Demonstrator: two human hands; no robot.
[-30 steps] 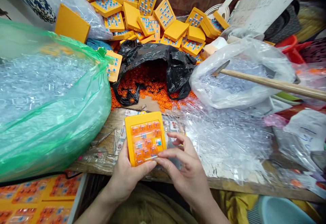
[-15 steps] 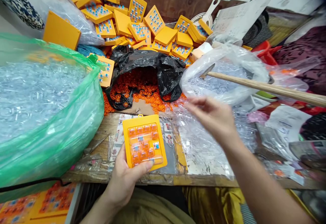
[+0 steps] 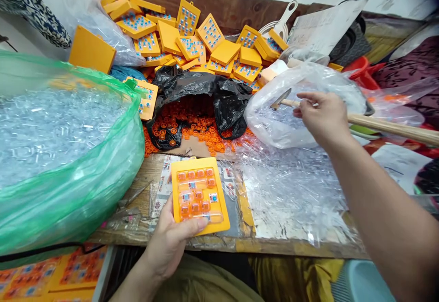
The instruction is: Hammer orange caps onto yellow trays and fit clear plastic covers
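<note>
My left hand [image 3: 176, 233] grips an orange keypad board [image 3: 200, 196] by its lower left, thumb pressed on the front. Orange and clear keycaps fill most of its rows; one blue switch [image 3: 213, 197] shows bare on the right side. My right hand [image 3: 322, 116] is at the wooden handle of a hammer [image 3: 387, 126], fingers and thumb on either side of it. The hammer's dark metal head [image 3: 281, 98] lies over a whitish plastic bag [image 3: 274, 130] of clear pieces. My palm's inner side is hidden.
A green bag [image 3: 133, 155] full of clear caps stands left. Small orange parts [image 3: 202, 130] spill from a black bag [image 3: 233, 103]. Orange boards [image 3: 224, 51] are heaped behind. Loose clear pieces [image 3: 291, 187] cover the table's right side; filled boards [image 3: 30, 277] lie lower left.
My right hand has moved right and away from me, from beside the loose clear pieces to the hammer's handle. The left hand still holds the keypad board. The view has shifted slightly.
</note>
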